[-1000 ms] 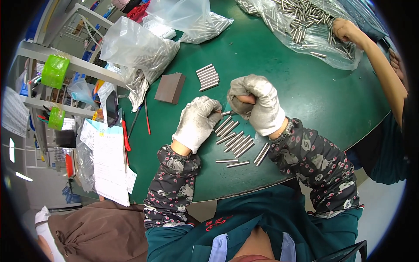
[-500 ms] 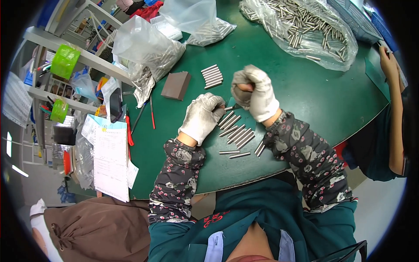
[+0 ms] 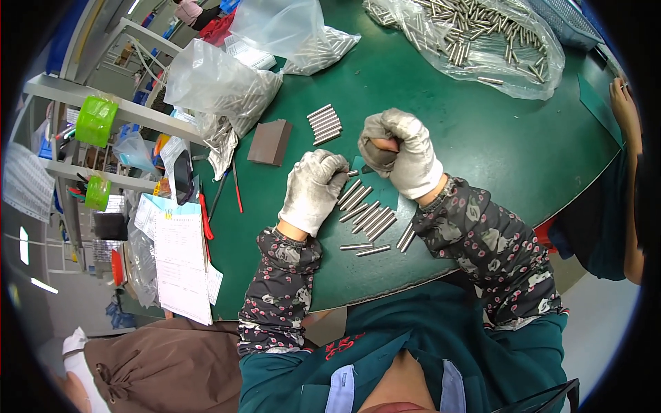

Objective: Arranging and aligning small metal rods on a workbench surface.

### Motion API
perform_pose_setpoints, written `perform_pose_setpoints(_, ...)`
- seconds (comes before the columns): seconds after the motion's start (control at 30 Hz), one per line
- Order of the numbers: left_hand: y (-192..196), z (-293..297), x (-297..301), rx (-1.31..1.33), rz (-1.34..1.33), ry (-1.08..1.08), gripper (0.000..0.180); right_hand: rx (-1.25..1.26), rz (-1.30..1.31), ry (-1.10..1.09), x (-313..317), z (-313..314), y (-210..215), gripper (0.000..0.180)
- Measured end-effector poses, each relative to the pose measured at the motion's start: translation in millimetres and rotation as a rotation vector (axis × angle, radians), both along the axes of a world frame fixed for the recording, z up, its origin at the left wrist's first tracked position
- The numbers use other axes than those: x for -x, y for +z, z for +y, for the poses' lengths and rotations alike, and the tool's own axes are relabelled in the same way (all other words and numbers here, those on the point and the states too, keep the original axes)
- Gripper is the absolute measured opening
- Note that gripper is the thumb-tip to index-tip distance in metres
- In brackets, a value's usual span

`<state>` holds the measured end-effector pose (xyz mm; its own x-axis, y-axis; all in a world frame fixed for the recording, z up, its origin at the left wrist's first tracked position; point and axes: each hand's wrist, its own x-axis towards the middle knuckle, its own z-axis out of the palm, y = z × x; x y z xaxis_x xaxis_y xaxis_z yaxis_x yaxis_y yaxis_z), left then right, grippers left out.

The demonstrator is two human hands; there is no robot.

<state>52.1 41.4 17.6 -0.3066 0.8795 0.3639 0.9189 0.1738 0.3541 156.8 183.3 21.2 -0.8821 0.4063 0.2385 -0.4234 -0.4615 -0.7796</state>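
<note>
Both my hands wear whitish work gloves. My left hand (image 3: 313, 191) is closed, its fingers pinched round a short metal pin (image 3: 353, 173) whose end pokes out to the right. Just right of it, my right hand (image 3: 403, 153) is curled shut with a bare fingertip showing; a dark bit shows below its fingers, too hidden to name. Below and between the hands lie loose steel pins (image 3: 374, 221), several side by side and a few apart near the table's front edge. Beyond my left hand is a neat row of pins (image 3: 324, 124), beside a brown block (image 3: 269, 142).
Clear bags of pins (image 3: 224, 86) stand at the far left; a large open bag of pins (image 3: 475, 41) lies at the far right. Papers (image 3: 181, 265), red-handled pliers (image 3: 205, 217) and a phone (image 3: 183, 175) lie left. Another person's arm (image 3: 625, 117) is at the right edge.
The view has shifted slightly. My right hand has come down a little and nearer my left hand. My left hand keeps its pinch on the pin.
</note>
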Motion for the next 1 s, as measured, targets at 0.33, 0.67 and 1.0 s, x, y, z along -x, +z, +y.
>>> perform_pose_setpoints(0.33, 0.8, 1.1, -0.2, 0.002, -0.045, -0.008, 0.017, 0.093, 0.001, -0.082, 4.9, -5.5, -2.6, 0.046)
perform_pose_setpoints(0.67, 1.3, 1.2, -0.4, -0.002, -0.049, -0.002, 0.017, 0.088, 0.018, -0.037, 4.1, -4.7, -0.4, 0.045)
perform_pose_setpoints(1.0, -2.7, 0.9, 2.7, -0.025, -0.093, -0.027, 0.017, 0.092, -0.003, -0.049, 4.3, -6.9, -3.4, 0.046)
